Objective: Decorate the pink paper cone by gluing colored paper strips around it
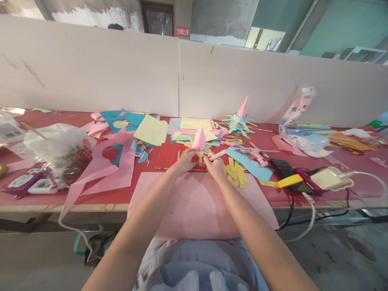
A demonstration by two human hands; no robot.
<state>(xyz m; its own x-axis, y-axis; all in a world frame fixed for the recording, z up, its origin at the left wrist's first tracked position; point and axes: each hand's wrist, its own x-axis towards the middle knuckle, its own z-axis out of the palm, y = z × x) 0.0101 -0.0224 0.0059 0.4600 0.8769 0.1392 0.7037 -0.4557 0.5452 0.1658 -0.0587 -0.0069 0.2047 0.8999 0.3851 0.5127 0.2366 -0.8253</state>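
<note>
A pink paper cone stands upright over pieces of coloured paper, just beyond my two hands. My left hand is at the left side of the cone's base, its fingers bent and closed in. Whatever lies between those fingers is hidden. My right hand grips a slim white pen, which points up to the right. Between the hands a small yellow paper strip shows. Under my left hand lies a red sheet or folder. More cut yellow strips are heaped right of my right hand.
Pink and blue paper scraps spread at left, near a plastic bag. At right are a pink glue gun, a phone with cables, and yellow tape. Behind stands a finished-looking cone piece before a pale partition.
</note>
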